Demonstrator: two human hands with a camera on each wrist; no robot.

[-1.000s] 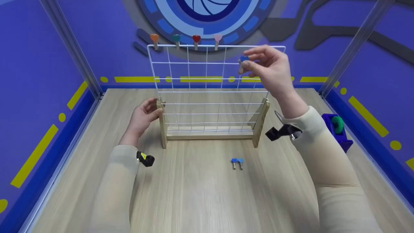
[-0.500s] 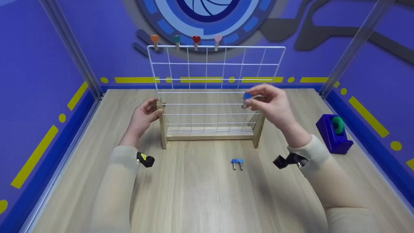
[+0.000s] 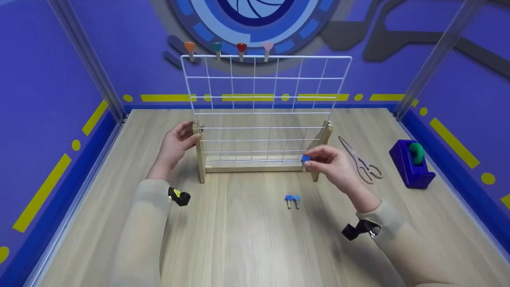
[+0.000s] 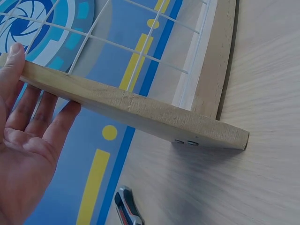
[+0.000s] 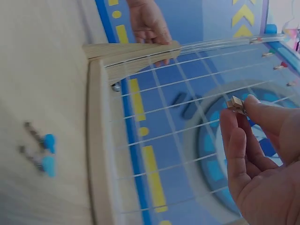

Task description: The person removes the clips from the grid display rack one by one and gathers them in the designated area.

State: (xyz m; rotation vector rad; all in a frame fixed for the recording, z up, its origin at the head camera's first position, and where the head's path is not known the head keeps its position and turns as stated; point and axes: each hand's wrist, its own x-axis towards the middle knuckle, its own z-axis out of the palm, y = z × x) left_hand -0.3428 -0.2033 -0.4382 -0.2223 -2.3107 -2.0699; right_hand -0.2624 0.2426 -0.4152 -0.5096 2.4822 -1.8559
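My left hand (image 3: 172, 147) grips the top of the left wooden post (image 3: 200, 159) of a stand, thumb on one side and fingers on the other. From this stand rises a white wire grid (image 3: 310, 57). Between the thumb and fingertips of my right hand (image 3: 336, 169) is a small wooden clothespin (image 3: 305, 158) with a blue heart, in front of the grid's lower right corner. The right wrist view shows the clothespin's wooden end (image 5: 236, 104). Two more blue-heart clothespins, a darker one (image 3: 289, 198) and a lighter one (image 3: 296, 198), lie side by side on the table.
Along the grid's top bar stand orange (image 3: 190, 46), teal (image 3: 217, 47), red (image 3: 241, 48) and pink (image 3: 268, 47) heart clothespins. Scissors (image 3: 360, 161) and a blue tape dispenser (image 3: 410, 169) lie at the right. The left wrist view shows a box cutter (image 4: 126, 206) beyond the stand.
My right hand has come down from near the grid's top bar to its lower right corner, still pinching the blue-heart clothespin. The scissors are uncovered now. My left hand stays on the post.
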